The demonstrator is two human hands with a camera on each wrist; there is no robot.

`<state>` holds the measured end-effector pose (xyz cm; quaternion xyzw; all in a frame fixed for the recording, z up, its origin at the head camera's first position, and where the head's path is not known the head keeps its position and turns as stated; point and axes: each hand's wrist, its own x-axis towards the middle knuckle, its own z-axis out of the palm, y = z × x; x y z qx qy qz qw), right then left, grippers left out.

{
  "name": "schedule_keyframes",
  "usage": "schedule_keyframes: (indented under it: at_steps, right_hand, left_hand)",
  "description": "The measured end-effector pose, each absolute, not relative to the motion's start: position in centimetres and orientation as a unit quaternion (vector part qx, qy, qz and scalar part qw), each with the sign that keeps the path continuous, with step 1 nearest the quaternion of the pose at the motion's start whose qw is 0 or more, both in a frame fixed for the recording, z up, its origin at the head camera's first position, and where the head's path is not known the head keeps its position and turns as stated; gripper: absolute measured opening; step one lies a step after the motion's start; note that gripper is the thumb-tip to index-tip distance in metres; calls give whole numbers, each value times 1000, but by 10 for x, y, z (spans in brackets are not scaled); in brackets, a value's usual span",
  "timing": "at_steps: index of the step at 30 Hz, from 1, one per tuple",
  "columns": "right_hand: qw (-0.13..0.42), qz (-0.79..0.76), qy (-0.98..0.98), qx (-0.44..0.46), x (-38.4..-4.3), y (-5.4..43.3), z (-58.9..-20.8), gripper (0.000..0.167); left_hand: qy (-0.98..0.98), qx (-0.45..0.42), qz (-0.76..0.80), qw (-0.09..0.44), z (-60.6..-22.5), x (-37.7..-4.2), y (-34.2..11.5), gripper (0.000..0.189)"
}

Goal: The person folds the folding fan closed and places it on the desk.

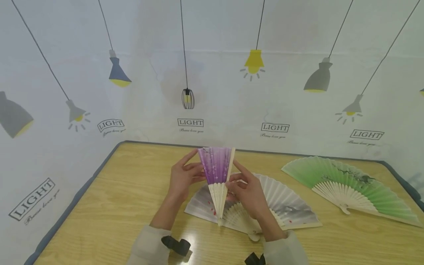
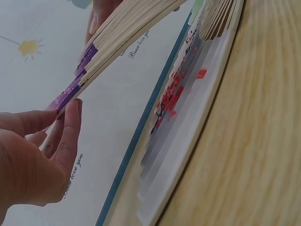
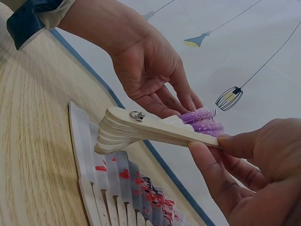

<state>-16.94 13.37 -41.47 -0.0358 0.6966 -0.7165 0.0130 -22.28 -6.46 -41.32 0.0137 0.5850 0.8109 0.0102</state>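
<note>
A purple folding fan [image 1: 216, 165] with pale wooden ribs is held up, spread partway, its pivot end pointing down toward me. Along its left edge, my left hand [image 1: 180, 180] pinches the outer rib between thumb and fingers, as the left wrist view also shows on the purple leaf [image 2: 63, 99]. On the opposite side my right hand [image 1: 250, 193] grips the thick outer guard stick with thumb and fingertips. A small metal ring [image 3: 137, 116] sits at the pivot in the right wrist view. The purple fan overlaps a spread white-grey fan [image 1: 288, 198] with red petals below it.
A spread green fan [image 1: 361, 180] with a dark branch print lies at the right of the wooden table [image 1: 109, 206]. Behind and to the left, a white sheet [image 1: 218, 81] printed with lamps and the word LIGHT borders the table. Dark straps [image 1: 177, 245] circle the sleeves.
</note>
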Motion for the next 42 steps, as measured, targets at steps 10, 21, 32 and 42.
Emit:
schedule_keyframes:
  at_steps: [10,21,32,42]
  right_hand:
    - [22,-717,695,-42,-167,133,-415,68]
    - [28,-714,698,-48,-167,133,-413,67]
    - [30,-712,699,-58,-168,132,-410,67]
    - [38,-714,696,-62,-167,130,-411,67]
  left_hand:
    - [587,4,809,17,-414,-222,-63,55]
    - [599,2,800,17,-414,-220,-62,56]
    - [589,0,808,17,-409,-221,-60,54]
    - [605,22,796,18,-411,-219,-59,56]
